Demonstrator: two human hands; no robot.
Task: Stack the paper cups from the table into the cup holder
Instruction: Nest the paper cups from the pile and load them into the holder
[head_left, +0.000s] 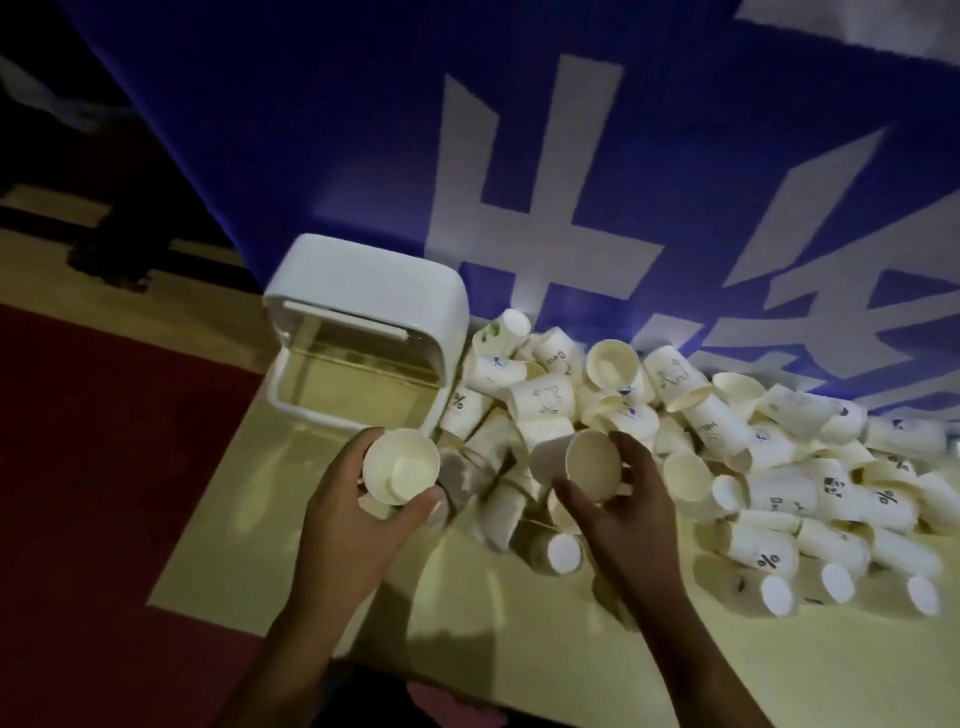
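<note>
My left hand (343, 525) grips one paper cup (400, 470) just in front of the cup holder (363, 280). My right hand (628, 509), held apart from it, pinches a second cup (587, 462). If I nest them crooked, I could crush a rim. A careless wrist could scatter the heap (727, 441) across the tabletop (519, 649). I count one holder, two held cups, and dozens lying loose, too many to count exactly.

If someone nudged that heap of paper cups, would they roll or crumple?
Probably light: the left hand holds a cup in its fingers. Likely to roll: many in the heap lie on their sides. Thin rims suggest they dent easily.
</note>
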